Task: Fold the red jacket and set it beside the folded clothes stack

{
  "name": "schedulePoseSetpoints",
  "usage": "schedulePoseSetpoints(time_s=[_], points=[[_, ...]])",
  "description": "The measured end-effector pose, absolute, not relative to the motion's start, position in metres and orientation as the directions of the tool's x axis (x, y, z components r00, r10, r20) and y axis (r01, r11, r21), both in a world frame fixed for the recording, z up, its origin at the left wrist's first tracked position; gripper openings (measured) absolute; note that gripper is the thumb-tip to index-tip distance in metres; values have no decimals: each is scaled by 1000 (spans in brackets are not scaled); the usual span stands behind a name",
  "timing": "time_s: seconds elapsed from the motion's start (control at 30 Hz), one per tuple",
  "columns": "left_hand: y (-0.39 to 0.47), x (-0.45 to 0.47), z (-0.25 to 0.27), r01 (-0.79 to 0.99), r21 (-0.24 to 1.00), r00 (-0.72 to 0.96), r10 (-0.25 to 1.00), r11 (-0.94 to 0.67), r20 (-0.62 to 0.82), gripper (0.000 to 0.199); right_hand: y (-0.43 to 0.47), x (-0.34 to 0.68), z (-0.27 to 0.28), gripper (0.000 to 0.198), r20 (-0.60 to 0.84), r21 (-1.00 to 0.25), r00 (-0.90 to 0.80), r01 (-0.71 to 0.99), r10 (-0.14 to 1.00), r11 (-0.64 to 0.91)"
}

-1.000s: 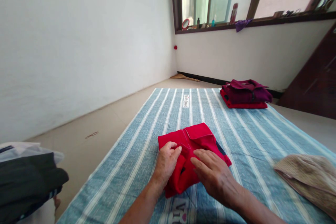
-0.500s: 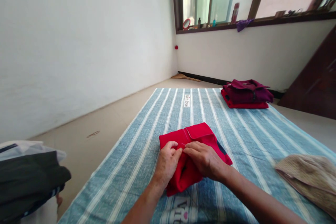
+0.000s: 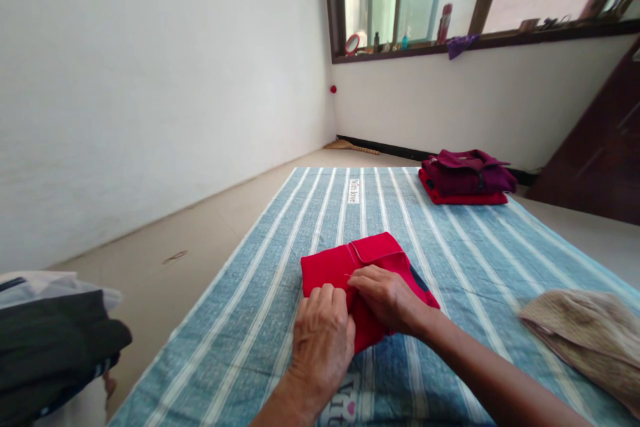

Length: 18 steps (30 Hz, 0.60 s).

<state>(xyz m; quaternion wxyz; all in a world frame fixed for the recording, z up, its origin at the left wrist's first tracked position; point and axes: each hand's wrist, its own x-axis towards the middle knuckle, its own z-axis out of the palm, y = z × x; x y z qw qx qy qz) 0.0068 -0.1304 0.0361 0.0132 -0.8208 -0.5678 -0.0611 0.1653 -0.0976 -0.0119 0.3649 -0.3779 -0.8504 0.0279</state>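
1. Left hand [image 3: 323,327]: back uppermost, fingers curled and half closed, resting on the near left part of the red garment [image 3: 327,268]. Whether it grips cloth cannot be told; the fingertips and thumb are hidden.
2. Right hand [image 3: 383,290]: just beside the left, fingers together and bent, tips touching the garment near its middle. A pinch cannot be confirmed, as the thumb is hidden.
3. Red garment: folded into a packet, lying on the striped sheet [image 3: 240,333] beneath both hands; its far and left edges show.
4. Handling (judgement): one hand should anchor the layers while the other draws the cloth level; light, even pressure would keep the far edge square and avoid bunching.
5. Right side: a beige cloth [image 3: 585,340] lies well apart from the garment, near the right forearm; a sideways sweep could meet it.
6. Left side: sheet separates the garment from the slanting left edge; dark clothes [image 3: 55,327] lie beyond it.
7. Far side: a long stretch of sheet leads to the far edge; the clothes pile [image 3: 467,177], maroon over red, occupies the far right corner.
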Motion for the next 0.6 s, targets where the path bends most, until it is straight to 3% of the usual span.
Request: schedulePoseSetpoints(time_s=[0.13,0.37,0.6], points=[[-131,6,33,934,30,353,933,-356,70,16,-96,167,-12,22,584,-360,-497,550,642,754],[-131,-1,18,937,74,320,925,-341,206,23,-96,166,-14,24,564,-373,-497,559,659,741],[-131,-4,13,923,88,336,897,-374,286,23,-97,164,-8,22,523,-245,-582,597,622,764]])
